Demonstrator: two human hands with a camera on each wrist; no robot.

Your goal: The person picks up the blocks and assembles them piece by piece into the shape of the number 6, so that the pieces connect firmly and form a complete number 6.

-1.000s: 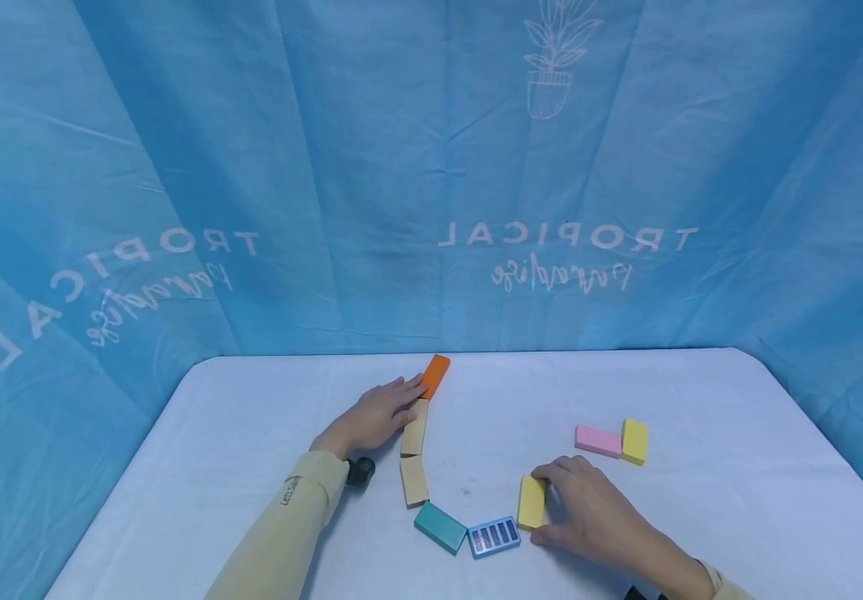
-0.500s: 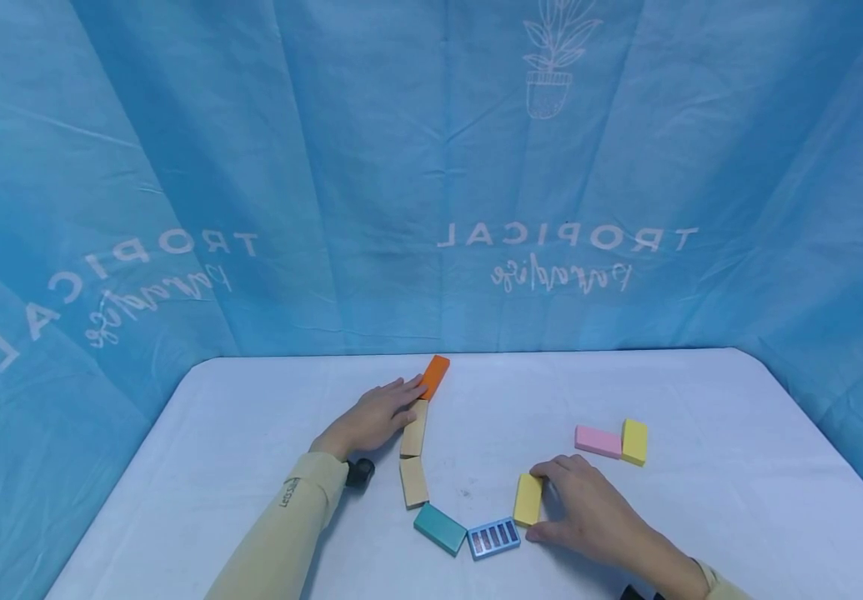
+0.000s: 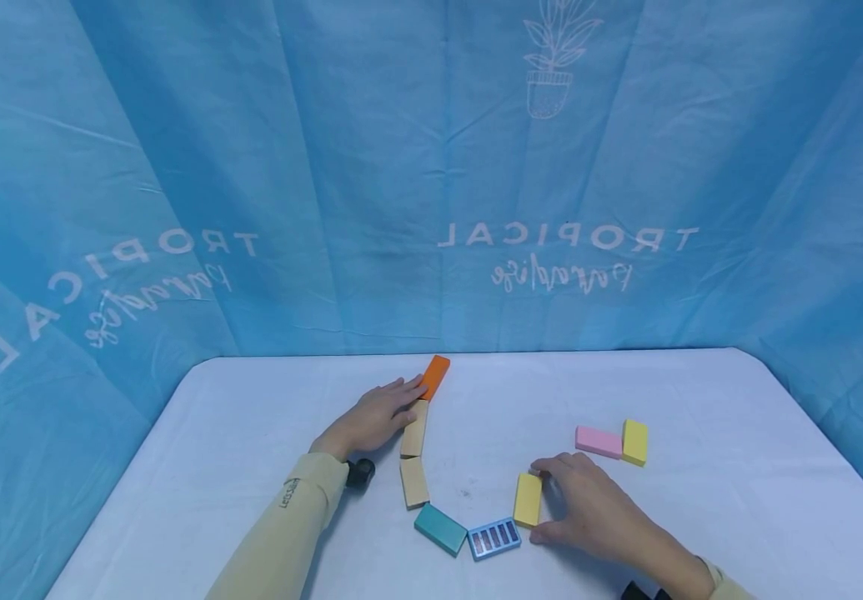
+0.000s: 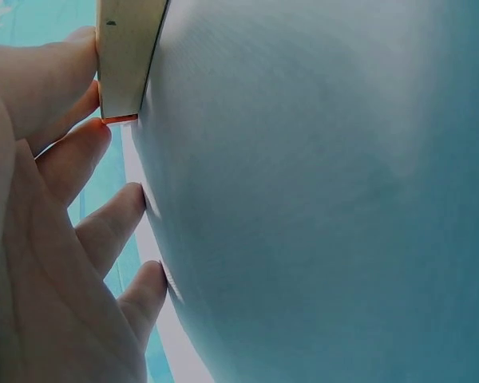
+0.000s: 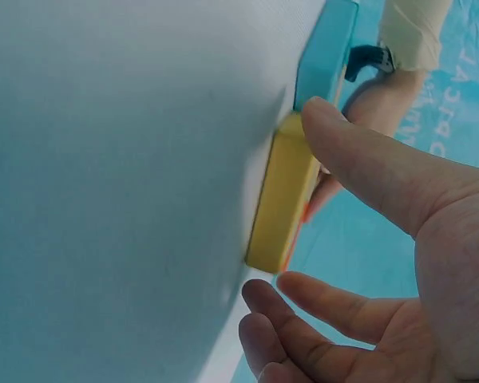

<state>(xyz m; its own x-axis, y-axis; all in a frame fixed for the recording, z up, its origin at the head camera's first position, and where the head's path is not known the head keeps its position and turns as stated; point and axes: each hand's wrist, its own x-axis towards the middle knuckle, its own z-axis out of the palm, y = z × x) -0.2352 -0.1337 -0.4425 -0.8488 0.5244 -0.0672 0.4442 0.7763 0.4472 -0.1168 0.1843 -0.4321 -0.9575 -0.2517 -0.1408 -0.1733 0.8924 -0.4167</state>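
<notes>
My left hand (image 3: 371, 418) rests with fairly straight fingers along the outer side of the row of blocks. Its fingertips touch the orange block (image 3: 437, 373) and its thumb lies at the upper wooden block (image 3: 414, 433). Around the yellow block (image 3: 528, 500) my right hand (image 3: 589, 512) is spread, thumb at the near end and fingertips at the far end. The right wrist view shows a small gap between the fingertips and this yellow block (image 5: 279, 203), while the thumb overlaps its other end. The yellow block stands close to the blue patterned block (image 3: 494, 538).
A second wooden block (image 3: 414, 483) and a teal block (image 3: 441, 528) continue the curved row towards the blue one. Farther right, a pink block (image 3: 599, 442) meets another yellow block (image 3: 634, 442). Blue printed cloth (image 3: 371, 208) hangs behind the white table (image 3: 251, 433).
The yellow block by my right hand has shifted slightly left, towards the blue block. Since then the right fingers have loosened a little from it. My left hand has stayed in place.
</notes>
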